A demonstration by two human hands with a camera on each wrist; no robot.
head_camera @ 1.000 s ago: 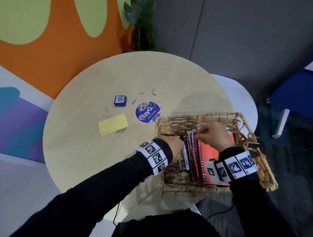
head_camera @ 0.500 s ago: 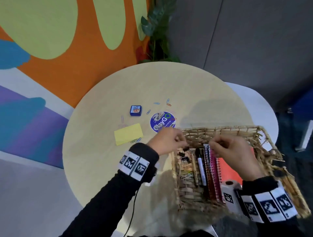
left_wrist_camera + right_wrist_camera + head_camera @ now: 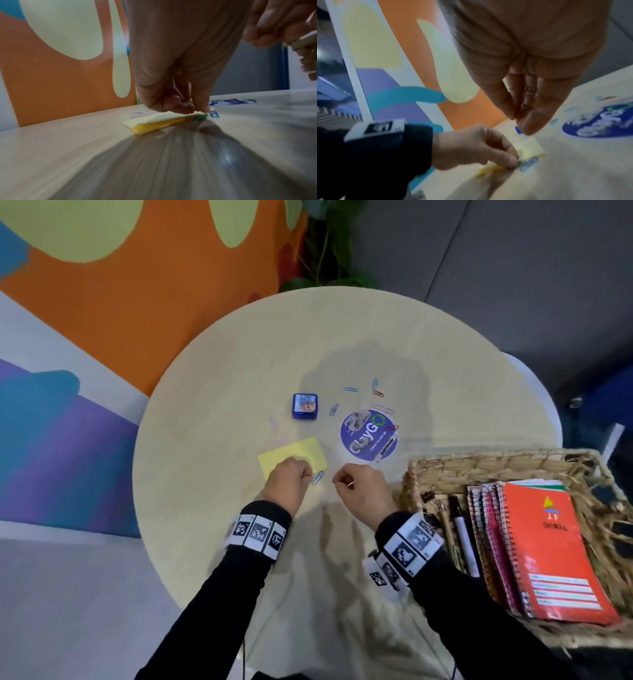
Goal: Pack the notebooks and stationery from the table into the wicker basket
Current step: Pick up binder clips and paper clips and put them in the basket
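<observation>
Both hands have left the basket (image 3: 421, 474), where notebooks (image 3: 548, 549) and pens (image 3: 462, 535) lie. Left hand (image 3: 287, 484) pinches the yellow sticky notes (image 3: 301, 453) on the table (image 3: 212, 508); right hand (image 3: 363, 491) hovers, fingers drawn together, pinching a small sliver.

Office lounge; bright wall mural (image 3: 102, 285), round table (image 3: 342, 354).
</observation>
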